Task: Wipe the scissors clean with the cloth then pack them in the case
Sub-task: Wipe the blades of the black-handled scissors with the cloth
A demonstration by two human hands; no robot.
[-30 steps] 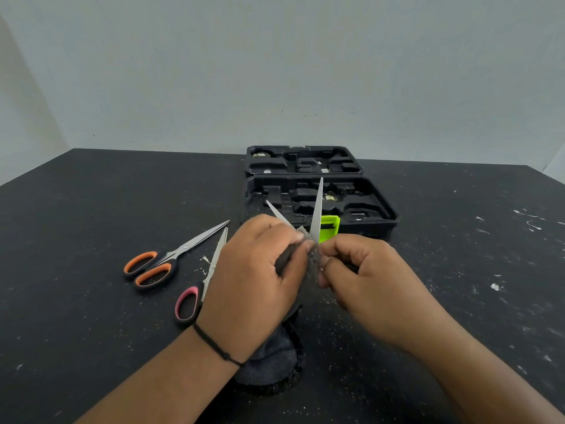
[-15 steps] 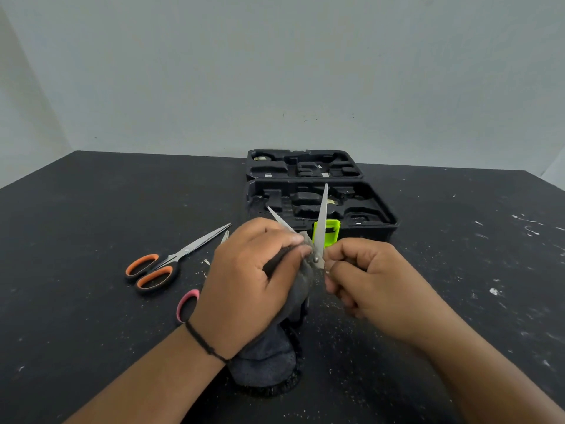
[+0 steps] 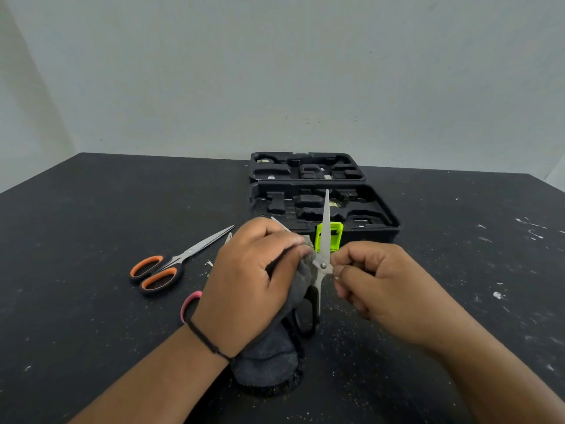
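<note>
Wiping: my left hand (image 3: pixel 253 280) pinches the grey cloth (image 3: pixel 269 359) around 1 blade while my right hand (image 3: pixel 376 280) grips the open scissors (image 3: pixel 324 255) near the pivot, steadying them before the open case (image 3: pixel 394 223); 2 other pairs wait left.

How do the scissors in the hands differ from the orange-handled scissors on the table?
The held scissors are open, blades up, cloth against them; the orange-handled scissors lie closed and flat on the table, untouched. Handles: dark versus orange. Both have plain metal blades.
</note>
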